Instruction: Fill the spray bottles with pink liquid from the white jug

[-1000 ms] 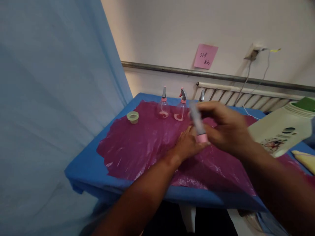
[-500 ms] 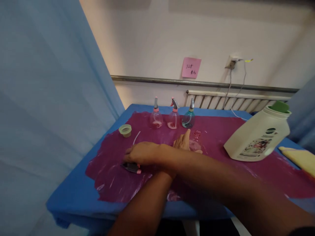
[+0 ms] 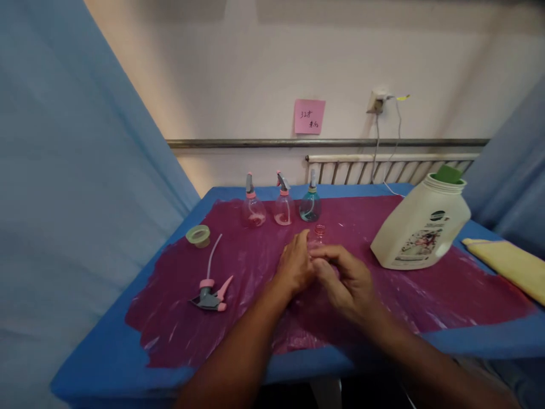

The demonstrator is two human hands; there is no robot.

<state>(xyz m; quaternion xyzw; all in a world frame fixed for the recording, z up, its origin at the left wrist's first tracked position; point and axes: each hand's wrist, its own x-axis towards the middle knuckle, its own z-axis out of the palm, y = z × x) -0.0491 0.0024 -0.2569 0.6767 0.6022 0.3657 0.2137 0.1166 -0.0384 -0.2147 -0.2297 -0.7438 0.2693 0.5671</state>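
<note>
A clear spray bottle without its top (image 3: 320,232) stands in front of me, its pink-rimmed neck showing above my hands. My left hand (image 3: 297,262) is wrapped about its side; the lower part of the bottle is hidden. My right hand (image 3: 349,282) is at the bottle's near right side, thumb and fingers apart and half bent, fingertips close to the left hand. Whether it touches the bottle I cannot make out. On the sheet to the left lies a grey and pink trigger sprayer head (image 3: 208,296), its thin tube (image 3: 212,255) pointing away from me.
Two clear spray bottles (image 3: 254,211) (image 3: 283,210) and a blue-green one (image 3: 310,205) stand at the back. A small pale green tub (image 3: 198,235) sits at left. A large cream jug (image 3: 419,227) and a yellow cloth (image 3: 506,261) are at right. Purple plastic sheeting (image 3: 170,318) covers the table.
My right hand has let go of the sprayer head, leaving it on the sheet, and has moved right to the bottle. My arms are no longer crossed. The view has shifted slightly right.
</note>
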